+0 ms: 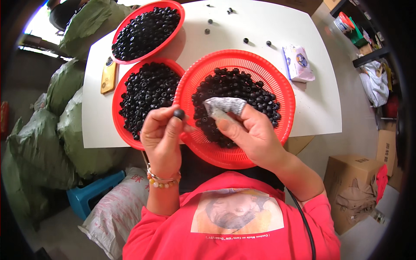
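Note:
Between thumb and forefinger, my left hand (162, 134) pinches one round black bead (179, 114) over the left rim of a large red basket (291, 108). My right hand (255, 134) is above that basket, its fingers drawn together. A grey knitted cloth cover (227, 104) sits over the right forefinger, and the thumb presses toward it. Whether something small is pinched there, I cannot tell. Beneath the hands lies a heap of black beads (236, 84), several with visible holes. A second red basket (118, 117), also full of black beads, stands just left of my left hand.
A third bead-filled red basket (182, 19) stands at the far left of the white table (320, 102). A yellow phone (108, 77) lies at the left edge, a tissue pack (299, 64) at the right. Loose beads (246, 40) are scattered behind. Green sacks (39, 147), a blue stool (82, 199) and a carton (351, 173) flank me.

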Motion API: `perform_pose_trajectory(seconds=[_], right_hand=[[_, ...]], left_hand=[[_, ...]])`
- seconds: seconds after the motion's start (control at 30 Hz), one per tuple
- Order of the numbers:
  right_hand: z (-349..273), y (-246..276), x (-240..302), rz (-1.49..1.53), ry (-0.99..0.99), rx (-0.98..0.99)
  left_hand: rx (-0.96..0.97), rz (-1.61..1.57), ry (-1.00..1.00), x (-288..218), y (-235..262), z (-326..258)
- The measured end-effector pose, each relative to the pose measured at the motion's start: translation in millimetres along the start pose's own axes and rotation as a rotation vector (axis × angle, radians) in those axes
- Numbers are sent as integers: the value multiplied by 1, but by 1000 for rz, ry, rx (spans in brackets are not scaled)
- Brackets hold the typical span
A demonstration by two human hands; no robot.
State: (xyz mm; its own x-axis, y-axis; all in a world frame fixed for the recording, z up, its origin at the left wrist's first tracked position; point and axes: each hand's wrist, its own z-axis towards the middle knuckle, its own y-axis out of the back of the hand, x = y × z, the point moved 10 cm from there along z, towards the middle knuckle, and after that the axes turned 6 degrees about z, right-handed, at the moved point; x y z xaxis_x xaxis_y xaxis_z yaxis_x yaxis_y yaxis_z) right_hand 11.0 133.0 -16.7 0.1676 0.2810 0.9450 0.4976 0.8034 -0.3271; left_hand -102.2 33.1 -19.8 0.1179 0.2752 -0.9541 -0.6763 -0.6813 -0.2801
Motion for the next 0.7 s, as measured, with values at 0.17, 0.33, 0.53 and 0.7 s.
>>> perform_pose_trajectory(seconds=[0.17, 0.33, 0.53, 0.7], right_hand=[[-7, 19, 3, -20, 7, -34], [-10, 31, 17, -73, 67, -58], [-12, 39, 23, -87, 108, -76], [-19, 51, 20, -176, 134, -118]], left_hand=[[-339, 302, -37, -21, 81, 11], [-453, 633, -25, -19, 130, 16], [-419, 763, -170, -36, 91, 17], [146, 1107, -500, -42, -30, 13]])
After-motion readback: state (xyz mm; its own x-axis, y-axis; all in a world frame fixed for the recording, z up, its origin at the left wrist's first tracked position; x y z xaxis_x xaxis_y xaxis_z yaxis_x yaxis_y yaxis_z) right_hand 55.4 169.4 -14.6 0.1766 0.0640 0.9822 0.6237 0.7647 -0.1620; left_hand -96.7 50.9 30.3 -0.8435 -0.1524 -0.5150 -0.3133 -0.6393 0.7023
